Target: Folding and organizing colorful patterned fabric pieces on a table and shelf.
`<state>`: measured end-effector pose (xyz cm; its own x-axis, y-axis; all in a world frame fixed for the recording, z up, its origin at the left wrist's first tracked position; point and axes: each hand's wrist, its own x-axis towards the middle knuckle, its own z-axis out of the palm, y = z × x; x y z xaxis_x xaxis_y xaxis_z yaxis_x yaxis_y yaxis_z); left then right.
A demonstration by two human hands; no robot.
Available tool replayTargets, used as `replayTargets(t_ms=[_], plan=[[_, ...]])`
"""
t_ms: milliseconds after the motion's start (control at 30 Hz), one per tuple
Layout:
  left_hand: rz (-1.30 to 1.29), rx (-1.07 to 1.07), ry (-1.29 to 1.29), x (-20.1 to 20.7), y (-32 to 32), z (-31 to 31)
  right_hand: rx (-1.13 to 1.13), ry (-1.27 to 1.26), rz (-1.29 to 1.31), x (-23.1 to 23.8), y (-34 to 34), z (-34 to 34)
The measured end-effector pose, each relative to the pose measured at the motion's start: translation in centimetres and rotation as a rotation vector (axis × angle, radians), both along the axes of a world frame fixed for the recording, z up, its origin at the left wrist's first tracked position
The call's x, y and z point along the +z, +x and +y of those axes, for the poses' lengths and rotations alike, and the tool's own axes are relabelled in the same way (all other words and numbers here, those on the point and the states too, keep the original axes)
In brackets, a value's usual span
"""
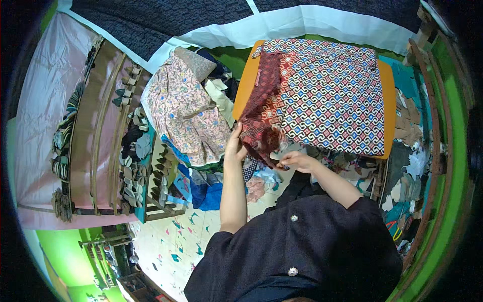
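A patterned cloth, printed in white, blue and red with a dark red border, lies spread over an orange tabletop. My left hand has hold of the border at its near left corner, the fingers partly behind the cloth. At the near edge, my right hand pinches the lower tip of the same dark red border. Between the two hands the cloth hangs in folds off the table's near left corner.
A heap of floral fabric rises left of the table. Shoe parts fill a rack further left. Scraps litter the pale floor. More offcuts lie on the right, beside a wooden rail. Blue cloth lies below the heap.
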<state>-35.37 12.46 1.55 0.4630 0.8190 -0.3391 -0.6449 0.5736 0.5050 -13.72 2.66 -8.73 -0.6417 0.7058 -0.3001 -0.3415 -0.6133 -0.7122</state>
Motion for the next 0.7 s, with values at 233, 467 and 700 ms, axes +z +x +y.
replayTargets(t_ms=[233,467,700], plan=[[0.335,-0.064,0.158,4.0,1.3,-2.0,-0.35,0.149,-0.32,3.3,2.7,0.0],[0.184,-0.126,0.146,3.5,0.8,-1.7,-0.475,-0.127,0.103,6.4,-1.0,2.1],[0.194,-0.055,0.159,3.7,0.6,-1.6,-0.243,0.102,-0.022,0.3,-0.1,1.2]])
